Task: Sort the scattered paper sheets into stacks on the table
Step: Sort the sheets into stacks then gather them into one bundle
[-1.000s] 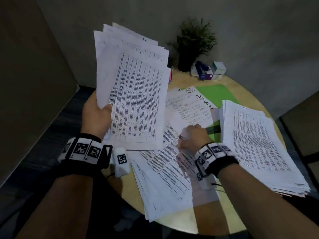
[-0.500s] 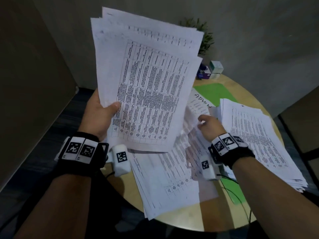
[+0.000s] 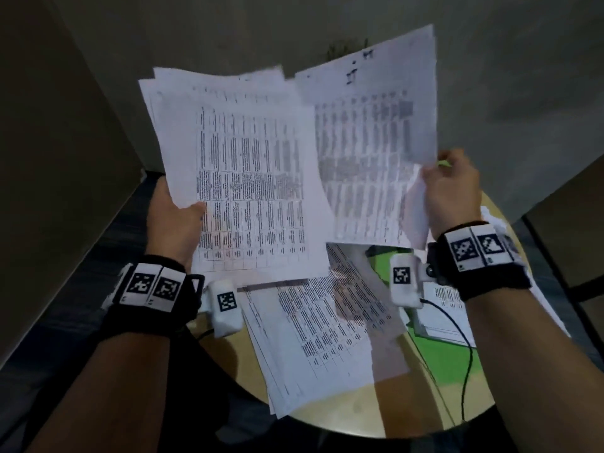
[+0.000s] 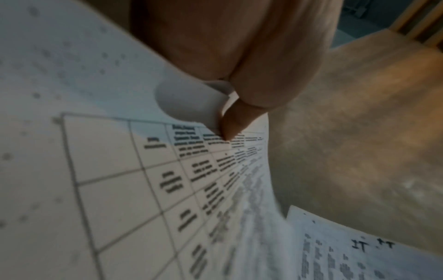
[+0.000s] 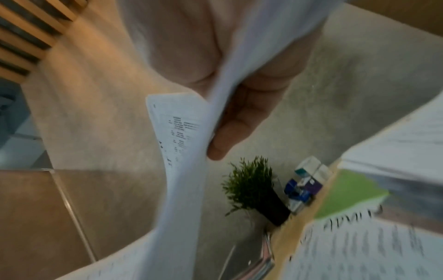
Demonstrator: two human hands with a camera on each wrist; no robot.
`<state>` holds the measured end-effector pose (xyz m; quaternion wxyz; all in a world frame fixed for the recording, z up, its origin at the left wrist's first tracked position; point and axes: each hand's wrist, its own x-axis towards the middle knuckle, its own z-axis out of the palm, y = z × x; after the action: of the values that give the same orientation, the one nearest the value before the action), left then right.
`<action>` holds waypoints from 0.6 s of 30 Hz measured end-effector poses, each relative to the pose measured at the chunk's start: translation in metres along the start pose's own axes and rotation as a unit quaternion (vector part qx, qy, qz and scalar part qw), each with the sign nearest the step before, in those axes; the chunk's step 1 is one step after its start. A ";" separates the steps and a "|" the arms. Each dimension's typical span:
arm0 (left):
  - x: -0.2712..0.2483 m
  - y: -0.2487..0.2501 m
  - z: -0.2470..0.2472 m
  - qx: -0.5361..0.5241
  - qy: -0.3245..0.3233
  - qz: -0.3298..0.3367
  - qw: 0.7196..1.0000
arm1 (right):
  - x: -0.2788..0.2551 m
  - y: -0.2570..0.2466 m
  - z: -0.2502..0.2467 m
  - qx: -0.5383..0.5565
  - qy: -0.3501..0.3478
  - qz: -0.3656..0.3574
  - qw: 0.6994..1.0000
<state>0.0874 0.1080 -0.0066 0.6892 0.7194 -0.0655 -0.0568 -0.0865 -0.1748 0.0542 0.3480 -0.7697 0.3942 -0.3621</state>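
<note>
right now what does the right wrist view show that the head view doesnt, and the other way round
Only the right wrist view shows the potted plant and small boxes at the table's far edge. Only the head view shows the left hand holding a sheaf of sheets and the loose pile below. Both show the right hand pinching one printed sheet.

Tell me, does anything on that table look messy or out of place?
Yes. The pile of sheets on the round table is fanned out crookedly, its lower corner hanging past the table's near edge. A green folder lies partly buried under papers. The bundle in the left hand is also unevenly splayed.
</note>
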 end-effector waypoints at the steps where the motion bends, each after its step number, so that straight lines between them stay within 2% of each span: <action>1: 0.000 -0.001 0.001 0.012 0.012 0.010 1.000 | 0.003 0.001 -0.005 0.009 0.019 -0.016 1.000; 5: 0.000 0.000 0.003 0.015 0.048 0.027 0.998 | 0.004 -0.004 -0.023 0.069 0.066 -0.034 0.995; 8: 0.000 0.001 0.004 0.016 0.051 0.027 0.998 | -0.003 -0.004 -0.026 0.108 0.043 -0.006 0.993; 12: -0.002 0.000 0.006 0.027 0.040 0.033 0.998 | -0.009 -0.003 -0.027 0.114 0.056 0.024 0.992; 16: -0.002 0.001 0.009 -0.015 -0.025 0.014 0.999 | -0.020 0.000 -0.008 0.171 -0.027 0.064 0.983; 18: -0.005 0.004 0.013 -0.051 -0.068 -0.002 0.996 | -0.035 0.002 0.012 0.147 -0.082 0.074 0.983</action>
<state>0.0800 0.0957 -0.0032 0.7190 0.6775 -0.1084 -0.1103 -0.0923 -0.1429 0.0366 0.5147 -0.7056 0.3628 -0.3249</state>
